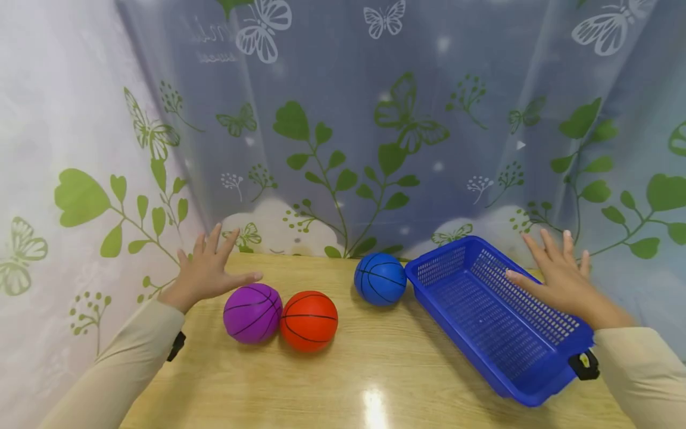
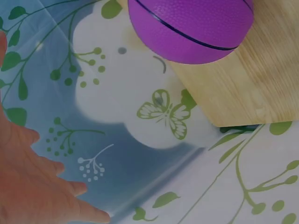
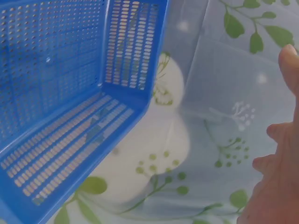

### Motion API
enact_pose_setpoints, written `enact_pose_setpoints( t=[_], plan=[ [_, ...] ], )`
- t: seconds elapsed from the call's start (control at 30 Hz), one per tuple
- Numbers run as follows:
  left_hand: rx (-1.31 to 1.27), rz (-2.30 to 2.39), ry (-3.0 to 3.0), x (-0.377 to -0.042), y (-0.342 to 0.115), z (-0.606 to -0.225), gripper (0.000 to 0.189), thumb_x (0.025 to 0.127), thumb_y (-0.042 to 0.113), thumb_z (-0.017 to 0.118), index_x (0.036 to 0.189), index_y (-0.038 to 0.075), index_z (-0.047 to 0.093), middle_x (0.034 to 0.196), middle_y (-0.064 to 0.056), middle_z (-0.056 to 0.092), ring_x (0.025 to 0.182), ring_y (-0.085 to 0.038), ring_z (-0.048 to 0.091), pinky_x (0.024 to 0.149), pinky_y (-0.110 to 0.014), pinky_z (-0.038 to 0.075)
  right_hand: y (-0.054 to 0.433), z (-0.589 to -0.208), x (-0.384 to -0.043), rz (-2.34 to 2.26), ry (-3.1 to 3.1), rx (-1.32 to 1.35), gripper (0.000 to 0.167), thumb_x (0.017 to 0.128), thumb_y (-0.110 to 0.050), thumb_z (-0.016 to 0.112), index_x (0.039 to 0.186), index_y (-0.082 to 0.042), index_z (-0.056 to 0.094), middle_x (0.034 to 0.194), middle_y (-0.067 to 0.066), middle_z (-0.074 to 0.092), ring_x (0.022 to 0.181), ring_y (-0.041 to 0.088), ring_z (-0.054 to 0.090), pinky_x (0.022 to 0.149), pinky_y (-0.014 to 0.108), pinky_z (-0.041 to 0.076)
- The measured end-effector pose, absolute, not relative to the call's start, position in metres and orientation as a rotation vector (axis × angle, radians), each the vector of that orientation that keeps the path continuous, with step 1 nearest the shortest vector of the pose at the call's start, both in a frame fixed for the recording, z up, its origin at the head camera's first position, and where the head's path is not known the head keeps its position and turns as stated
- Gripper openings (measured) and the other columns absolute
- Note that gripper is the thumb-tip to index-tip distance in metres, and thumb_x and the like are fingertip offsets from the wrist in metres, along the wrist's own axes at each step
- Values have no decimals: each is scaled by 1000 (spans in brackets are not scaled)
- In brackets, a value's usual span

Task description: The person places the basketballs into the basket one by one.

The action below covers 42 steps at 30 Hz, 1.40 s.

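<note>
My left hand (image 1: 206, 271), fingers spread, hovers just behind and left of a purple ball (image 1: 253, 313) with black basketball lines. Touching or nearly touching that ball on its right is a red ball (image 1: 309, 321) of the same kind. Farther back, a blue ball (image 1: 380, 279) sits by the corner of a blue perforated plastic basket (image 1: 455, 339). Over the basket's right side my right hand (image 1: 568, 283) is held with spread fingers and nothing in it. In the left wrist view the purple ball (image 2: 194, 28) shows at the top, apart from the fingers.
A light wood-grain table (image 1: 343, 387) bears the balls and basket. Behind it and at both sides hangs a curtain (image 1: 332, 71) printed with leaves and butterflies, close to the table's back edge. Dark wrist straps (image 1: 175, 347) show at both cuffs.
</note>
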<state>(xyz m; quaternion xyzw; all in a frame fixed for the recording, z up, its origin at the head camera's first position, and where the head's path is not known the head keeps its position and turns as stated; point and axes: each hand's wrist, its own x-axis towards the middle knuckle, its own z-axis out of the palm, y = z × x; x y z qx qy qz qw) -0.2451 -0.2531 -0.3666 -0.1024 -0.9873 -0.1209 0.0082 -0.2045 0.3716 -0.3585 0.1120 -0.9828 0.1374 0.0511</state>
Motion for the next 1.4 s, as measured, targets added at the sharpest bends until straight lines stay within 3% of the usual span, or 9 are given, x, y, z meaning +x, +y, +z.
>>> enact_pose_setpoints(
  t=[0.2,0.43,0.73,0.97,1.17,1.4],
  plan=[
    [-352,-376,-3065,-244,-256,-383,108,78,74,56,156,21,2,158,-24,-6,137,-58,-3,94,-82,-4,398,-371,-202,436,-2998,293,85,96,-47,49,155,-13,-3,155,26,-17,133,38,-37,93,68,-29],
    [-403,-405,-3050,-239,-258,-402,108,76,71,61,156,16,11,157,-27,2,137,-59,0,96,-81,-1,444,-402,-191,470,-2970,248,81,98,-40,48,152,1,3,152,35,-7,137,40,-29,99,63,-27],
    [-372,-455,-3058,-230,-267,-435,106,77,68,63,155,12,17,157,-26,1,135,-62,5,94,-83,3,485,-452,-181,323,-3000,100,82,101,-43,39,142,22,11,144,46,6,133,59,-14,101,72,-13],
    [-338,-519,-3047,-225,-271,-462,105,75,66,66,153,12,21,155,-30,8,135,-61,9,94,-83,9,495,-488,-173,359,-3020,79,81,102,-40,38,138,26,12,137,51,12,131,64,-5,99,76,-1],
    [-277,-630,-3063,-220,-267,-480,106,74,64,68,153,10,22,155,-30,7,136,-60,7,96,-81,8,497,-504,-170,427,-3022,83,79,103,-37,35,141,24,4,140,50,8,133,61,-8,101,74,-3],
    [-220,-846,-3042,-215,-263,-495,106,77,54,72,152,3,18,151,-37,6,133,-63,11,96,-78,22,494,-509,-167,500,-3049,113,75,104,-35,33,140,25,4,141,50,7,133,59,-12,105,69,-7]
  ],
)
